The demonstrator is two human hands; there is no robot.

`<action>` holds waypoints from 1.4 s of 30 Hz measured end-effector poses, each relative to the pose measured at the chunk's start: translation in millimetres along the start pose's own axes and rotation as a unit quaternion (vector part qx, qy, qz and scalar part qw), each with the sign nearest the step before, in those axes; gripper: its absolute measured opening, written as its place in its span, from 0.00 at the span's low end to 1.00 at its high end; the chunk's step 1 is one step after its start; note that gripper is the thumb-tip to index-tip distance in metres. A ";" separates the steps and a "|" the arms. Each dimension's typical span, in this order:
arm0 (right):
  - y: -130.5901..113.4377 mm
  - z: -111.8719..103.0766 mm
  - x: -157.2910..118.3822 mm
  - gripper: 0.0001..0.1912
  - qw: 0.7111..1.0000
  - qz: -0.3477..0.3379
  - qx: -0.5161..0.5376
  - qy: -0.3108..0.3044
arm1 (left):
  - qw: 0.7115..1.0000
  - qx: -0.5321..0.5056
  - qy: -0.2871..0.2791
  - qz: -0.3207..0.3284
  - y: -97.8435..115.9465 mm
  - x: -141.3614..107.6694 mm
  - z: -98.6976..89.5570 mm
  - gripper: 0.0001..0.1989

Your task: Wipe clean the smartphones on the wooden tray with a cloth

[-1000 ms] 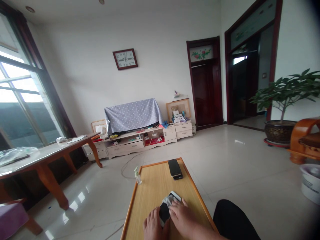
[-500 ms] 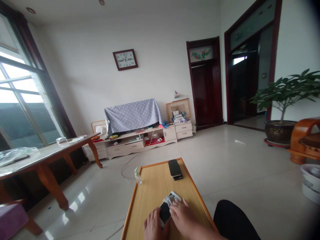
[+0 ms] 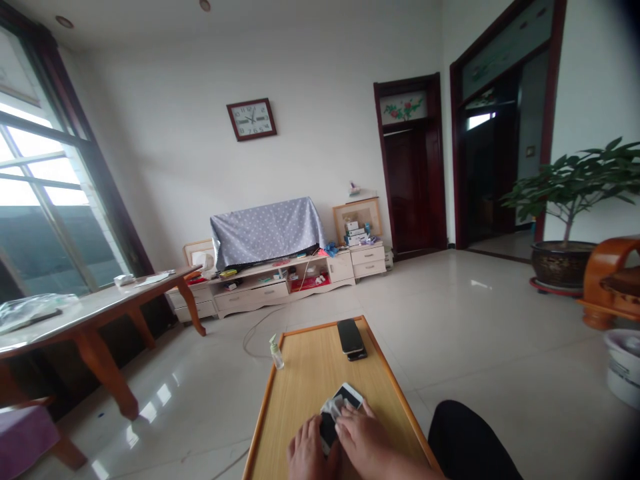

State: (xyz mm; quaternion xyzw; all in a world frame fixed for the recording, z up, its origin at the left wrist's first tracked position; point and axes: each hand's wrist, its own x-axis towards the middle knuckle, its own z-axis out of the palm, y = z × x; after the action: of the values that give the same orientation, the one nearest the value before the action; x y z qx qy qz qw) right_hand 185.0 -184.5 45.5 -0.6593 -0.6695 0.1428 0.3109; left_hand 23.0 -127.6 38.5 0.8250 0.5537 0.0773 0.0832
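A smartphone with a pale rim and dark glass lies under both my hands on the bamboo-topped low table. My left hand rests against its near left side, covering part of it. My right hand presses a crumpled grey cloth onto the glass. Farther up the table, a black phone lies on top of another dark device. A small clear pump bottle with a green top stands near the left edge.
My black-clad knee rises beyond the table's right edge. A long wooden table stands at left, a white cable lies on the tiled floor, and a low cabinet stands by the far wall. A potted plant and white bucket stand at right.
The grey cloth has shifted slightly down and left across the phone under my right hand. The whole view has tilted a little as my head moved.
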 end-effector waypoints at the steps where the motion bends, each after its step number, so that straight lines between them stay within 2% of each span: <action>1: 4.9 -3.6 4.0 0.23 1.000 0.023 -0.011 0.006 | 1.000 0.001 0.001 0.000 0.4 0.2 -0.3 0.31; 3: 14.3 -8.0 9.6 0.23 0.998 0.052 -0.033 0.009 | 1.000 0.001 0.003 0.005 1.0 0.3 -0.5 0.31; 6: 22.4 -3.8 8.6 0.24 0.997 0.054 -0.055 0.006 | 1.000 -0.004 0.012 0.013 1.3 0.1 -0.2 0.30; 11: 24.2 10.2 -4.2 0.26 0.999 0.001 -0.038 -0.004 | 1.000 -0.001 0.014 0.014 1.0 -1.2 -0.8 0.29; 16: 29.8 -1.1 -0.7 0.18 0.998 -0.040 -0.032 0.025 | 1.000 -0.001 -0.001 0.014 3.1 -2.6 -6.4 0.29; 23: 37.9 -6.0 9.5 0.17 0.994 0.023 -0.027 0.107 | 1.000 -0.015 0.000 0.021 2.4 -2.8 -7.5 0.25; 27: 39.8 -4.5 9.0 0.16 0.993 0.029 -0.019 0.109 | 0.998 -0.037 0.029 0.030 0.6 -4.0 -3.9 0.24; 33: 38.6 -7.2 8.1 0.15 0.994 0.024 -0.004 0.108 | 0.997 -0.046 0.046 0.038 5.0 -6.9 -5.1 0.30; 42: 40.4 -11.1 8.9 0.16 0.989 0.046 0.061 0.128 | 0.995 -0.045 0.049 0.080 10.3 -13.6 -11.8 0.21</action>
State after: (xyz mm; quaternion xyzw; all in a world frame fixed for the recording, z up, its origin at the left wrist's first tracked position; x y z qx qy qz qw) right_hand 224.4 -174.7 31.7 -0.6822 -0.5828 0.1119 0.4270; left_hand 24.6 -143.5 51.8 0.8574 0.4849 0.1492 0.0860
